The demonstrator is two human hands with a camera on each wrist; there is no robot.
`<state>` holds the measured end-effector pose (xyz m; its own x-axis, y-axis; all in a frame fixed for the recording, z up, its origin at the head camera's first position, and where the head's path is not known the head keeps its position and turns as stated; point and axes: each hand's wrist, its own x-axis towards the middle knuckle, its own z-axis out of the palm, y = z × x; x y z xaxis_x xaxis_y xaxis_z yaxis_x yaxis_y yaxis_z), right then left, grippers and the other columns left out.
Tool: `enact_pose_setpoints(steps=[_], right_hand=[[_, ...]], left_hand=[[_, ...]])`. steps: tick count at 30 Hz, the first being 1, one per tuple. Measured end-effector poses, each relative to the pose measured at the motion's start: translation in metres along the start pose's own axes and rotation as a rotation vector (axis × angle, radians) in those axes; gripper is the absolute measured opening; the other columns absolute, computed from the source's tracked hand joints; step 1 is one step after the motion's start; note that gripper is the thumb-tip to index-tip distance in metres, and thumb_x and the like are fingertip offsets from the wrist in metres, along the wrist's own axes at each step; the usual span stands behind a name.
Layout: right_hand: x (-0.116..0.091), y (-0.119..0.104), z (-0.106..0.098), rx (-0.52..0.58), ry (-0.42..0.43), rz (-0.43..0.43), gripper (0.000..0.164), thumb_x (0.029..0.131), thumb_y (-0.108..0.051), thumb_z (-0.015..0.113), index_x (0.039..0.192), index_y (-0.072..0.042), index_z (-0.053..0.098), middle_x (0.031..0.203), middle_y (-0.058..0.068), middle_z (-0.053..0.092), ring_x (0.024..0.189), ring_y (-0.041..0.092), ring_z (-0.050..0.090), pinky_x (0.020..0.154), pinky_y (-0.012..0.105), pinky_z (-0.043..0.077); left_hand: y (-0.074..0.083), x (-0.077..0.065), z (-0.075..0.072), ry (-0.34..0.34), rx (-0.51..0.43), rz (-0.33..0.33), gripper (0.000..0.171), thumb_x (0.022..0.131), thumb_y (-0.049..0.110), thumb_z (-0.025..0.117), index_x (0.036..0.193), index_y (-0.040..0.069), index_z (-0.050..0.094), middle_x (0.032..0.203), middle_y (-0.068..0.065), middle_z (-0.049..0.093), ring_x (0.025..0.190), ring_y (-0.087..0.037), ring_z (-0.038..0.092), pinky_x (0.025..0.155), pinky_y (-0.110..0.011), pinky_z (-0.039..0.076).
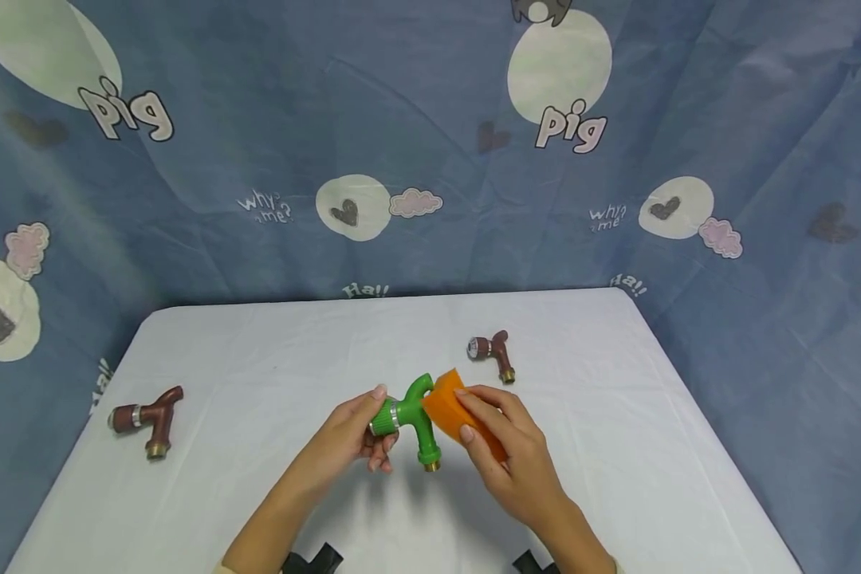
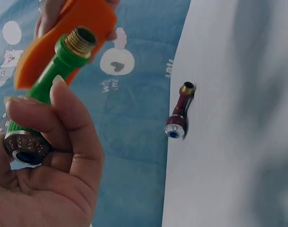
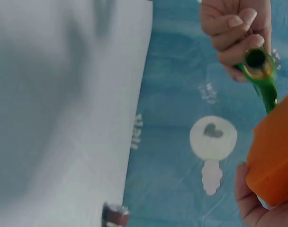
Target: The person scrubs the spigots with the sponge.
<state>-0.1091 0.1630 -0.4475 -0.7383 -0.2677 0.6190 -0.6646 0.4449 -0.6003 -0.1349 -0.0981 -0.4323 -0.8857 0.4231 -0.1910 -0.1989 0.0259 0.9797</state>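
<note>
My left hand point(image 1: 359, 426) grips a green tap point(image 1: 419, 422) by its ribbed inlet end, holding it above the table. The tap's brass threaded spout point(image 2: 81, 41) points down in the head view, and its curved top leans to the right. In my right hand point(image 1: 509, 446) is an orange sponge point(image 1: 450, 406), pinched between thumb and fingers. The sponge's left edge is right at the tap's curved top and side. In the right wrist view the sponge point(image 3: 276, 151) overlaps the far part of the green tap point(image 3: 265, 85).
One brown tap point(image 1: 159, 418) lies at the left of the white table point(image 1: 258, 359). A second brown tap point(image 1: 498, 351) lies farther back, right of centre. A blue printed cloth point(image 1: 430, 143) hangs behind the table. Black pieces point(image 1: 314, 560) show at the front edge.
</note>
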Motion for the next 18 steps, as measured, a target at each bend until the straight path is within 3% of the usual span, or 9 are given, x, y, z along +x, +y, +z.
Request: enact_pose_setpoints(steps=[4, 18], right_hand=[[0.001, -0.003, 0.005, 0.026, -0.030, 0.012, 0.043, 0.100, -0.005, 0.069, 0.142, -0.011, 0.064, 0.138, 0.007, 0.060, 0.115, 0.023, 0.065, 0.094, 0.035, 0.060], [-0.034, -0.006, -0.009, -0.061, -0.115, 0.004, 0.045, 0.093, -0.005, 0.074, 0.136, -0.016, 0.069, 0.132, 0.002, 0.063, 0.112, 0.019, 0.064, 0.089, 0.032, 0.060]], left_hand=[[0.000, 0.000, 0.000, -0.027, -0.003, 0.011, 0.057, 0.113, 0.052, 0.036, 0.105, -0.002, 0.054, 0.073, -0.008, 0.057, 0.052, -0.012, 0.054, 0.066, -0.039, 0.064], [0.002, -0.002, -0.001, 0.032, -0.018, 0.044, 0.055, 0.114, 0.047, 0.036, 0.107, -0.004, 0.054, 0.075, -0.009, 0.054, 0.055, -0.013, 0.052, 0.071, -0.043, 0.064]])
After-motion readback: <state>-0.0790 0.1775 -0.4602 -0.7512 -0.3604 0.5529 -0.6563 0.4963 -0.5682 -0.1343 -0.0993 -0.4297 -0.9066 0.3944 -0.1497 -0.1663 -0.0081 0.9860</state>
